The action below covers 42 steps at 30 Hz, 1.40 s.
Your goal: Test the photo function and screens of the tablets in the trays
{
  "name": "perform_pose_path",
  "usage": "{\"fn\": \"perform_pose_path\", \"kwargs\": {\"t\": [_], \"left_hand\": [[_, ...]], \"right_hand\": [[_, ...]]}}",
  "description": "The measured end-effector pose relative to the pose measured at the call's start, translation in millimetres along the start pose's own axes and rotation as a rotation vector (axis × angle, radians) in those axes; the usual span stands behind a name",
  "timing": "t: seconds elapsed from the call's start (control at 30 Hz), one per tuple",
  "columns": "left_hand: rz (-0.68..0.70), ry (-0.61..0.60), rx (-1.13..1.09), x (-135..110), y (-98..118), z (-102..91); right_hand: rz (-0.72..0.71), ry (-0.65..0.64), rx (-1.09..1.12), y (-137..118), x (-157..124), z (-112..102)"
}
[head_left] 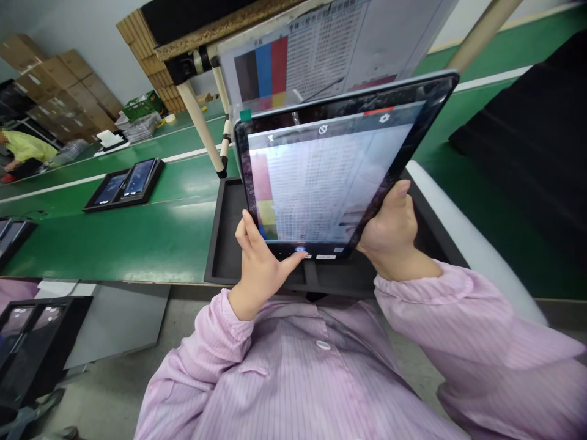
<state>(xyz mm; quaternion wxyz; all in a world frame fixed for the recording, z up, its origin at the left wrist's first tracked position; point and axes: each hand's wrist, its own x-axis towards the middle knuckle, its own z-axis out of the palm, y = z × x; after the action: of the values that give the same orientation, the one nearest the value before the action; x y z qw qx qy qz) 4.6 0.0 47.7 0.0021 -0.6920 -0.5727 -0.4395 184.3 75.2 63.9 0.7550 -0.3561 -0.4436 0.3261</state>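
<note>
Both my hands hold up a large tablet (321, 189), tilted, its lit screen showing a camera picture of a printed sheet. My left hand (261, 263) grips the lower left corner, with the thumb over the bottom edge by a round blue on-screen button. Around the lower right edge my right hand (392, 229) is closed, thumb pointing up. Behind the tablet stands the printed test chart (321, 55), with black, blue and red blocks and rows of text. Below lies a black foam tray (224, 238), partly hidden by the tablet and hands.
Two tablets lie in another black tray (123, 183) on the green bench (114, 244). A pipe frame (199, 125) stands behind the tablet. Cartons (68, 85) are stacked far left, near a person in yellow (30, 146). Black cloth (532, 128) covers the right side.
</note>
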Motion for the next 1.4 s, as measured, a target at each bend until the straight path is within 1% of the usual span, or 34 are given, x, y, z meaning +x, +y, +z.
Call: {"fn": "perform_pose_path", "kwargs": {"t": [0.1, 0.23, 0.4, 0.53, 0.7, 0.8, 1.03, 1.17, 1.3, 1.4], "left_hand": [[0.006, 0.008, 0.001, 0, -1, 0.4], [0.047, 0.035, 0.018, -1, -2, 1.2], [0.032, 0.052, 0.005, -1, -2, 3.1], [0.035, 0.066, -0.014, -2, -3, 3.8], [0.063, 0.057, 0.003, -1, -3, 2.6], [0.069, 0.061, 0.013, 0, -3, 2.0], [0.041, 0.050, -0.006, -1, -3, 2.6], [0.066, 0.077, -0.017, -1, -3, 3.1], [0.082, 0.087, 0.004, -1, -2, 3.7], [0.037, 0.085, -0.044, -2, -4, 4.1]], "right_hand": [[-0.013, 0.005, 0.024, 1, 0, -1], [-0.039, -0.031, 0.063, 6, 1, -2], [-0.055, 0.051, 0.038, 12, 3, -3], [-0.055, 0.069, 0.045, 11, 3, -3], [-0.048, 0.019, 0.033, 0, 1, 3], [-0.063, 0.013, 0.016, -5, 1, 6], [-0.044, 0.015, 0.040, -2, 1, 4], [-0.042, 0.008, 0.037, -2, 1, 3], [-0.003, -0.054, 0.023, -4, 2, 4], [0.002, -0.087, -0.014, -8, 3, 5]]}}
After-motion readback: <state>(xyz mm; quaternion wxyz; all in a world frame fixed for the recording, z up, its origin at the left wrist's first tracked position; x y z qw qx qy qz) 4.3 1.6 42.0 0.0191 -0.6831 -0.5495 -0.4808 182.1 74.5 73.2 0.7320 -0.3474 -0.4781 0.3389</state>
